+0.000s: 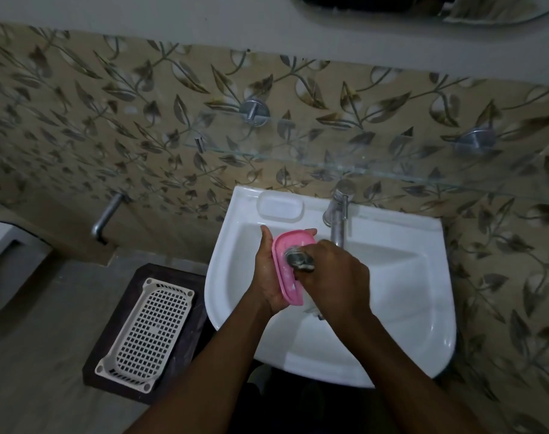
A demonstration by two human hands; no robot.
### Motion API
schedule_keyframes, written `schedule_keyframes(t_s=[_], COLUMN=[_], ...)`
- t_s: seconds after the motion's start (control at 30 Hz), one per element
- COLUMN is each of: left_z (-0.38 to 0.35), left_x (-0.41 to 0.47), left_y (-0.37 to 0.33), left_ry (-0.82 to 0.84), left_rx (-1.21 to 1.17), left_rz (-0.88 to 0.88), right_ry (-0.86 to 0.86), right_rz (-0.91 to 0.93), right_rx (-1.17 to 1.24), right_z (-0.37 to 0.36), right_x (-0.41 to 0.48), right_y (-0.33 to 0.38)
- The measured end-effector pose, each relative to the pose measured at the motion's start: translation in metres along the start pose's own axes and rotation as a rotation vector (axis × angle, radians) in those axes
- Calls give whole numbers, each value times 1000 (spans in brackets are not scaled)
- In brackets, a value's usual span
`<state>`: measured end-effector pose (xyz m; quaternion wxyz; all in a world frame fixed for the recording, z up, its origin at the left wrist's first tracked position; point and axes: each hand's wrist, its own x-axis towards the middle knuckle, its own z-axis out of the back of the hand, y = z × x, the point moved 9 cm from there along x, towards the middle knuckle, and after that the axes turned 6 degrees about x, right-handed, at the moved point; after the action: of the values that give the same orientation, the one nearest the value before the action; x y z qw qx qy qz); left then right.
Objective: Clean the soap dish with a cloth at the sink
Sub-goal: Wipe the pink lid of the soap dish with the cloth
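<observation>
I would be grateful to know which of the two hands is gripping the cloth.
The right hand grips the grey cloth, pressed into the pink soap dish. The left hand only holds that dish from behind.

A white wall-hung sink [392,216] under a glass shelf [329,159] — on the grey floor [48,324] alongside, a dark mat [101,349] bears a white perforated tray [146,333].

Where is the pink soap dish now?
In the head view, the pink soap dish is over the white sink, left of the tap, held in the left hand, the cloth touching it.
</observation>
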<state>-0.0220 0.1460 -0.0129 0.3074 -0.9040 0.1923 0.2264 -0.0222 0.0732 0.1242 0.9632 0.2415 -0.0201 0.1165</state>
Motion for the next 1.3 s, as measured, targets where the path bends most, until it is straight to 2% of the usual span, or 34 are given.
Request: schedule_keyframes(t_s=[0.17,0.33,0.5,0.67,0.87,1.0,1.13,1.23,1.3], left_z=[-14,0,-18,-7,-5,-1,2,1,0], left_x=[-3,0,-6,-8,-6,-9,-11,-13,-12], left_y=[8,8,16,11,21,14,17,20,19], left_ry=[59,-15,66,-7,-8,-24,-23,-52,-53], left_rx=[34,30,36,54,87,107,148,189,170], left_rz=[55,27,89,79,119,119,180,193,193], right_ry=[-92,42,-102,-31,-91,-1,149,47,46], right_rz=[-86,-46,-122,11,-61,94,189,139,140], right_rx=[30,59,86,112,32,76,-35,-23,-2], right_z=[13,-2,14,-5,3,-11,-11,1,0], right_x=[8,-3,6,-10,3,-5,-7,6,10], right_y=[-12,-8,-15,4,-10,8,4,-2,4])
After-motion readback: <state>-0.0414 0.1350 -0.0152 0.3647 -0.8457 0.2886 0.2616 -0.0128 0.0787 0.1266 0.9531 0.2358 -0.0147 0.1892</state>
